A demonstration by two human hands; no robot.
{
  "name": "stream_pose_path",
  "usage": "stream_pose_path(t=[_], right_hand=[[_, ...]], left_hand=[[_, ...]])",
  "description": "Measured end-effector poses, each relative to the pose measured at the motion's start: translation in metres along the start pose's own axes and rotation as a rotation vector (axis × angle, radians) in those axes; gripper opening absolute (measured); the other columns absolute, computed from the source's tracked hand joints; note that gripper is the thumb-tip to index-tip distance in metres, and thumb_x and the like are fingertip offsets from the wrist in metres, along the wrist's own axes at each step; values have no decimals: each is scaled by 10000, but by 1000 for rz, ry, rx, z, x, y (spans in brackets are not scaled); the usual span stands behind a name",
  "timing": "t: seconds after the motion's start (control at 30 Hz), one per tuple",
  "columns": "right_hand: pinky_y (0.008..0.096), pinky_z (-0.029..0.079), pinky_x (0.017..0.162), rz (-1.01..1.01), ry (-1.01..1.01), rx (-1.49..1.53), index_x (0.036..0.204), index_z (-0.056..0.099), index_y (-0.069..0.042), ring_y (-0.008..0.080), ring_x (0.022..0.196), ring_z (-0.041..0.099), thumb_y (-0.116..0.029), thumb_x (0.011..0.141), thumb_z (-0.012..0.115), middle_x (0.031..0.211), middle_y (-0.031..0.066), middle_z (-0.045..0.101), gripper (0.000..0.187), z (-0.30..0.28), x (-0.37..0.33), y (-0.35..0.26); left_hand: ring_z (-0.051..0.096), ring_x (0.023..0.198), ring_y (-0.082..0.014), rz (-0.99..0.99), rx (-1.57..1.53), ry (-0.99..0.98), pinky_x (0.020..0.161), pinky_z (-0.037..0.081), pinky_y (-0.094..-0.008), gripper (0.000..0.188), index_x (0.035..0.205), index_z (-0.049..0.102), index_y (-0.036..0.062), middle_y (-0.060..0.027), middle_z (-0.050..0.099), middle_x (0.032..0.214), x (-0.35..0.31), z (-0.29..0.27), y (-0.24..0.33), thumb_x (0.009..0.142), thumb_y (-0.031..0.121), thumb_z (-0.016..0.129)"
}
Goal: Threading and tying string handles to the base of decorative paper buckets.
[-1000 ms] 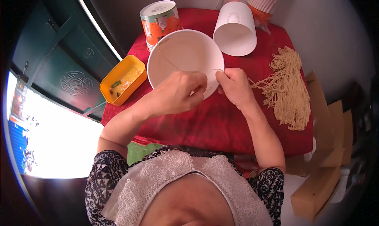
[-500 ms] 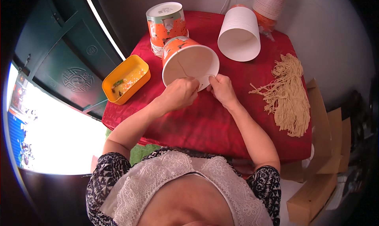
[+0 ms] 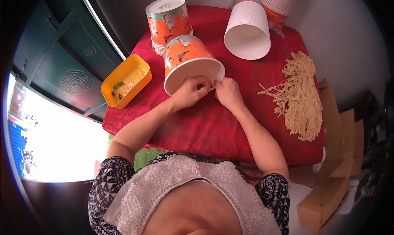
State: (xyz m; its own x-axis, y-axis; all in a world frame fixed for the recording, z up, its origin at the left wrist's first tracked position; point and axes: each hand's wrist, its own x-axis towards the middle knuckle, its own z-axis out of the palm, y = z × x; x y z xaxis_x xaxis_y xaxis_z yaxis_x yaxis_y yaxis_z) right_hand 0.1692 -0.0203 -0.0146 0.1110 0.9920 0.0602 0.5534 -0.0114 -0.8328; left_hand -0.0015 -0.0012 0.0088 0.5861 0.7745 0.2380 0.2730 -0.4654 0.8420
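Observation:
An orange paper bucket (image 3: 186,52) with a green base band and printed figures lies tipped on its side, its white mouth facing me. At the lower right of its rim, my right hand (image 3: 229,93) pinches the edge between thumb and fingers. Close beside it, my left hand (image 3: 191,92) is closed in a pinch just inside the mouth; a thin beige cord runs to these fingers, mostly hidden now. A short bit of cord (image 3: 177,67) shows at the rim's upper left. Behind stands an upside-down stack of matching buckets (image 3: 169,25).
On the red tablecloth (image 3: 197,132), a yellow tray (image 3: 140,87) with small bits sits left. Nested white buckets (image 3: 248,38) lie at back right, near another wrapped stack (image 3: 281,5). A bundle of beige cords (image 3: 301,99) lies right; cardboard boxes (image 3: 324,202) stand beyond the table edge.
My left hand has turned and opened its pinch slightly, staying close to my right hand at the rim. The bucket has tilted a little, showing more of its printed side.

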Motion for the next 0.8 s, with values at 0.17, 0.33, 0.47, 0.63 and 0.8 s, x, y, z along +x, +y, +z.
stream_pose_path(t=[0.17,0.33,0.47,0.63,0.8], right_hand=[[533,485,752,-32,-36,-26,816,640,96,492,846,614,-246,897,538,833,333,614,365,-3,-1,0],[534,490,740,-52,-31,-219,816,653,70,472,830,627,-275,898,549,823,315,625,369,-14,-14,-14],[512,503,698,-145,-82,-372,790,646,21,432,784,640,-252,883,593,808,263,645,292,-36,-25,-27],[472,504,656,-504,96,-242,865,604,-19,395,757,619,-132,857,611,805,193,619,114,-33,-27,-28],[406,501,665,-1039,83,-224,900,567,-14,316,778,573,5,782,589,828,126,526,122,-16,-41,-47]], left_hand=[[596,699,-195,-264,-55,14,657,486,-338,167,852,619,-42,-120,645,763,1,2,1,854,111,553],[605,692,-213,-205,65,92,659,489,-351,187,846,625,-51,-149,644,765,-1,6,-2,852,124,560],[634,751,-234,-253,90,87,685,495,-361,189,874,643,-51,-176,659,798,-1,5,-3,837,128,593],[646,782,-254,-60,84,71,712,503,-371,167,896,655,-42,-186,665,833,-3,6,-16,798,93,650],[645,840,-276,157,58,160,745,503,-373,174,882,645,-23,-149,668,885,-7,15,-23,740,76,664]])
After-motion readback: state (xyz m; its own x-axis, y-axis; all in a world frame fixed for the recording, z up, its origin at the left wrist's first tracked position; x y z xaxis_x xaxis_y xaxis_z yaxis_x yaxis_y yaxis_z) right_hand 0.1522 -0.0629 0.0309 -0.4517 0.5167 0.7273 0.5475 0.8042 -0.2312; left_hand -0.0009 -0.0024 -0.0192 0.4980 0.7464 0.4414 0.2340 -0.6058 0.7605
